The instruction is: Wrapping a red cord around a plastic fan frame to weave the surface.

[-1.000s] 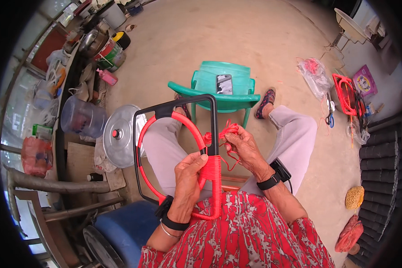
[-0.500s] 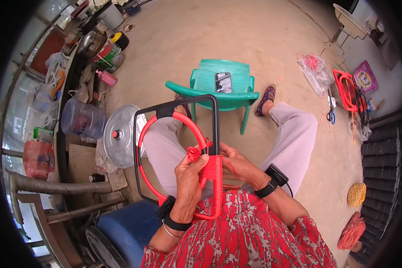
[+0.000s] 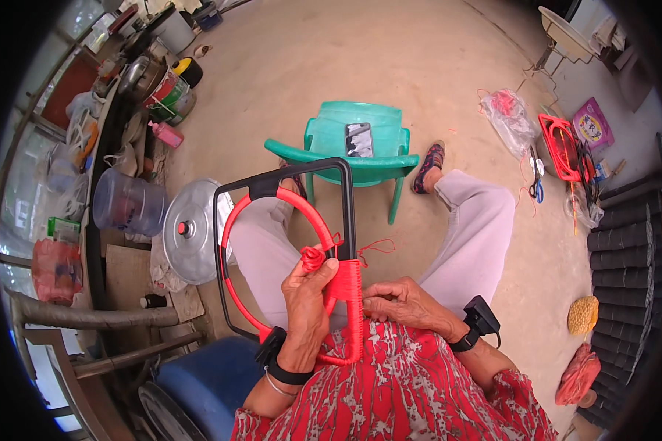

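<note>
My left hand (image 3: 307, 309) grips a black rectangular frame (image 3: 348, 213) at its right side, where red cord wrapping (image 3: 351, 290) covers the bar in tight turns. Inside the frame sits a red-wrapped ring (image 3: 316, 217) with black bare parts near its top. A small bundle of red cord (image 3: 312, 257) stands out beside my left thumb. A loose strand of red cord (image 3: 377, 248) trails right of the frame. Just right of the wrapped bar, near my shirt, my right hand (image 3: 404, 303) has its fingers pinched together; what they hold, if anything, is hidden.
Ahead stands a green plastic chair (image 3: 357, 173) with a phone (image 3: 358, 140) on it. On my left are a metal lid (image 3: 198, 253), a clear plastic tub (image 3: 129, 202) and a blue barrel (image 3: 213, 378). Scissors (image 3: 538, 187) and a red-wrapped frame (image 3: 557, 143) lie at the right.
My right hand has moved from behind the wrapped bar down and right, toward my shirt. The loose cord strand now shows right of the frame. My left hand keeps its hold.
</note>
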